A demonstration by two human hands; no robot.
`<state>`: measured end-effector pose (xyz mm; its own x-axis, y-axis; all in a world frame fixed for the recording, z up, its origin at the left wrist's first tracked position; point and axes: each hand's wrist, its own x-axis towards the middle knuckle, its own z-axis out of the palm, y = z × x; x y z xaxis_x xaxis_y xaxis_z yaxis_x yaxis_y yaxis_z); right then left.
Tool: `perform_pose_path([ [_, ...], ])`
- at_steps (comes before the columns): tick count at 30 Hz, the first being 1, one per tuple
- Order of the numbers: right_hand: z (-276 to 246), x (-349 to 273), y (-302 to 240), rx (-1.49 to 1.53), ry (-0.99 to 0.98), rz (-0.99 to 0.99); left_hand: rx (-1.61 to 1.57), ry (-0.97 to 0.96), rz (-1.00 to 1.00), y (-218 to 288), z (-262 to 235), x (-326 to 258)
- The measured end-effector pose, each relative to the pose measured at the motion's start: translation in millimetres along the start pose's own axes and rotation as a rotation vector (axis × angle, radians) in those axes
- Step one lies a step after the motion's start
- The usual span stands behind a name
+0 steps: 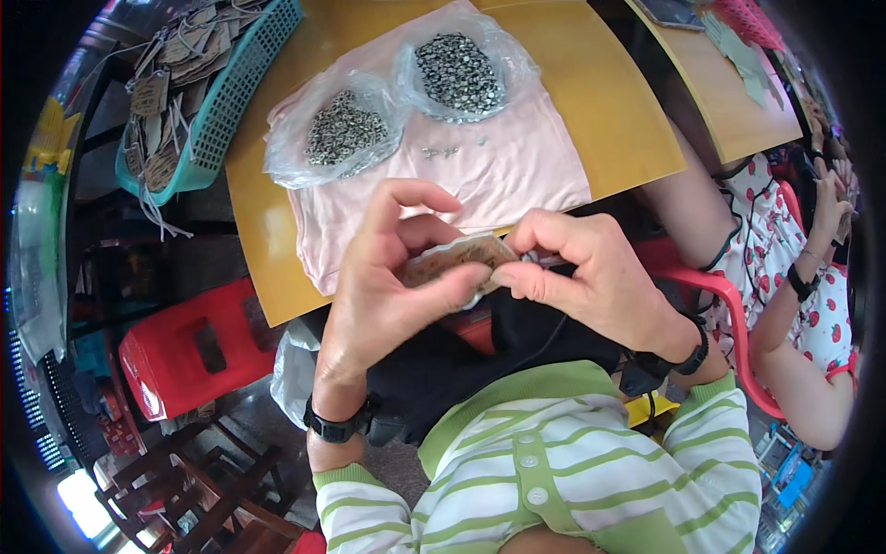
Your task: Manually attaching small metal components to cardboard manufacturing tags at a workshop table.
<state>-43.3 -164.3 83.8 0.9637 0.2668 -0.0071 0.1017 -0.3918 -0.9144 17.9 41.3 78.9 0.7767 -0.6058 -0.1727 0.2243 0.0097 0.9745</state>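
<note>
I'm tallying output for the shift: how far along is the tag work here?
Done: the teal basket holds a pile of strung tags. In hand: left hand and right hand pinch one brown card tag. Left: two clear bags of small metal pieces look full.

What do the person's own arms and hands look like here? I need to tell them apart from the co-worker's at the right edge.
Both hands are bare. The left hand has a black wrist strap behind it; the right hand has a similar black strap carrying a small black unit, with a thin dark cable nearby. The sleeves are white with light green stripes and green ribbed cuffs.
</note>
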Motion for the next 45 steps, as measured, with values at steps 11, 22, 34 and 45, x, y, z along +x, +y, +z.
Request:
perform_pose_path([
  [11,-2,16,20,0.478,0.063,0.245,-0.63,0.187,-0.083,-36,30,1],
  [22,3,24,28,0.537,0.066,0.212,-0.559,0.263,-0.096,-38,29,12],
  [34,-21,58,40,-0.211,0.082,0.016,-0.23,0.365,-0.029,-49,12,15],
  [45,1,100,75,-0.455,0.196,-0.16,-0.166,0.286,-0.123,-61,9,23],
])
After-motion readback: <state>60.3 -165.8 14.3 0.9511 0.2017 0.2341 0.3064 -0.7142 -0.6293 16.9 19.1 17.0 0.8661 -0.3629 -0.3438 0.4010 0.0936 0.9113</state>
